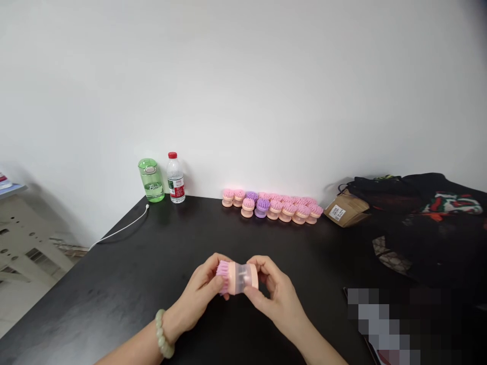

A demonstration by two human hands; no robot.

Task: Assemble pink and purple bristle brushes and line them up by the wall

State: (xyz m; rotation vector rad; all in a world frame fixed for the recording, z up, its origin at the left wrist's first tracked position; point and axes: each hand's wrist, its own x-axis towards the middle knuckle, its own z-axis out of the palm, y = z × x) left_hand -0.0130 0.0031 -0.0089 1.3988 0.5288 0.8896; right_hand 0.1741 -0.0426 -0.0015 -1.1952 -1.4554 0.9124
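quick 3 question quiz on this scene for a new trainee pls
1. True or false: the left hand holds the bristle end of the brush.
2. Multiple choice: besides pink, what bristle colour shows in the row of brushes at the back of the table? A) green B) purple C) white
3. Fill the gap: the pale green bead bracelet is on the ____ wrist.

Key: 1 true; 2 B; 3 left
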